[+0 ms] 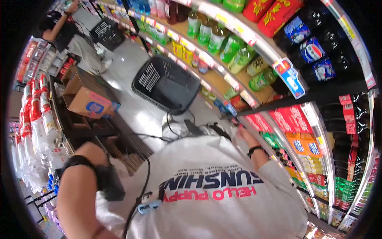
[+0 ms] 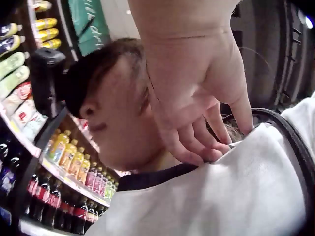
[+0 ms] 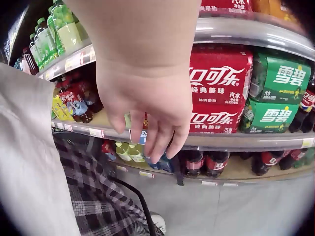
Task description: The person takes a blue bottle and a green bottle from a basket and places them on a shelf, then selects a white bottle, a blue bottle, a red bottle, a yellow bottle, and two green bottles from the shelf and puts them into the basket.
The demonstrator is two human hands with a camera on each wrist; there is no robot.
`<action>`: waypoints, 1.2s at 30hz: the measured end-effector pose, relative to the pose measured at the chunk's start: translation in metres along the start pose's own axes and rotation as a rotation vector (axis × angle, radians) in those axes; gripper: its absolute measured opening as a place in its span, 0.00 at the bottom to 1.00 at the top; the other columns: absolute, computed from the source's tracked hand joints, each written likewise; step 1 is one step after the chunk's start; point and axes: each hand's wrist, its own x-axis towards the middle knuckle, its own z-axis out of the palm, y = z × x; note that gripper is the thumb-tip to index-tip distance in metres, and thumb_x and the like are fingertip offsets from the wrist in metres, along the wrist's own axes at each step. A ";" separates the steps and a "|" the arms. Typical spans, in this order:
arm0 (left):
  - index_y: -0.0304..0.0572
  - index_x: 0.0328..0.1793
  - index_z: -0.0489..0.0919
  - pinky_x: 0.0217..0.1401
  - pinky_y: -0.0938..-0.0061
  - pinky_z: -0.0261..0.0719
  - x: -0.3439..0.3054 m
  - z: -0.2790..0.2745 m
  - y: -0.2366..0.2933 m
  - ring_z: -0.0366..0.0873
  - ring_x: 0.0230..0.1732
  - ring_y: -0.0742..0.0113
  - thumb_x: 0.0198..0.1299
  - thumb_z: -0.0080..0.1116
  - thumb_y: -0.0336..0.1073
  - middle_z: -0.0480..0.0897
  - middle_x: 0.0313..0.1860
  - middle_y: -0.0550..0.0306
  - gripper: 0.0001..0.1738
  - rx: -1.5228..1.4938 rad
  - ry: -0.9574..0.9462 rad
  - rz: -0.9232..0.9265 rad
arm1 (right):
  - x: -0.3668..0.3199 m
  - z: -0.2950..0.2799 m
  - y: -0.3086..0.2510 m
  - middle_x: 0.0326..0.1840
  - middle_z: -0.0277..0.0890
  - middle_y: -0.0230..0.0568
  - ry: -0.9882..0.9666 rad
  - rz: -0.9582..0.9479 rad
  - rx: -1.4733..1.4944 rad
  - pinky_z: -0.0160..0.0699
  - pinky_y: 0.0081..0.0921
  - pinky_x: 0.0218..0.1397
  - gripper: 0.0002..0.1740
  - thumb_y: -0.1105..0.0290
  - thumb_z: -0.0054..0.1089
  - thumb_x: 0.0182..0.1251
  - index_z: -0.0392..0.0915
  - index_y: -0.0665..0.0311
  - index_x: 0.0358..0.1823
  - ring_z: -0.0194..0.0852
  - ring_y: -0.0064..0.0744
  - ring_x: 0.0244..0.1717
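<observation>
My left hand (image 2: 192, 93) is up at the neck of my white shirt (image 2: 197, 201), its loosely bent fingers touching the dark collar and the cloth beside it. Only the bent left arm (image 1: 77, 199), with a black strap, shows clearly in the head view. My right hand (image 3: 147, 108) hangs beside the drink shelves, fingers relaxed and pointing down, holding nothing. Behind it in the right wrist view are red cola packs (image 3: 216, 83) and green soda packs (image 3: 278, 91). A black band (image 1: 256, 150) circles the right wrist.
A dark plastic basket (image 1: 139, 89) is on the floor ahead, and another basket (image 1: 109, 34) lies farther along the aisle. At the left are an open cardboard box (image 1: 85, 99) and red-and-white packages (image 1: 34, 97). Another person (image 1: 59, 32) is at the upper left. Cables cross my shirt.
</observation>
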 end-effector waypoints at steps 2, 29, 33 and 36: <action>0.44 0.41 0.75 0.47 0.61 0.71 -0.025 -0.019 -0.037 0.76 0.39 0.58 0.57 0.46 0.36 0.76 0.37 0.51 0.09 0.111 -0.151 0.190 | -0.048 0.013 -0.043 0.21 0.73 0.35 0.008 0.011 0.499 0.68 0.18 0.21 0.12 0.62 0.49 0.56 0.74 0.64 0.26 0.70 0.25 0.19; 0.38 0.35 0.78 0.56 0.58 0.61 -0.008 -0.073 -0.205 0.67 0.54 0.49 0.58 0.49 0.45 0.74 0.49 0.48 0.16 -0.500 0.006 -0.541 | 0.019 0.032 -0.047 0.28 0.75 0.35 0.033 -0.154 0.439 0.69 0.18 0.23 0.13 0.62 0.49 0.57 0.74 0.61 0.39 0.72 0.23 0.24; 0.33 0.32 0.79 0.58 0.70 0.61 -0.056 -0.071 -0.315 0.69 0.53 0.60 0.63 0.37 0.50 0.76 0.48 0.48 0.27 -0.608 0.017 -0.897 | 0.005 0.023 -0.076 0.32 0.75 0.34 0.053 -0.123 0.493 0.69 0.19 0.28 0.14 0.60 0.49 0.58 0.73 0.58 0.42 0.74 0.23 0.28; 0.40 0.50 0.75 0.56 0.72 0.62 -0.102 -0.043 -0.401 0.70 0.51 0.65 0.61 0.39 0.53 0.74 0.52 0.56 0.26 -0.851 0.209 -1.203 | 0.020 0.021 -0.084 0.37 0.76 0.33 0.050 -0.114 0.434 0.70 0.21 0.32 0.17 0.57 0.49 0.59 0.72 0.56 0.45 0.74 0.24 0.33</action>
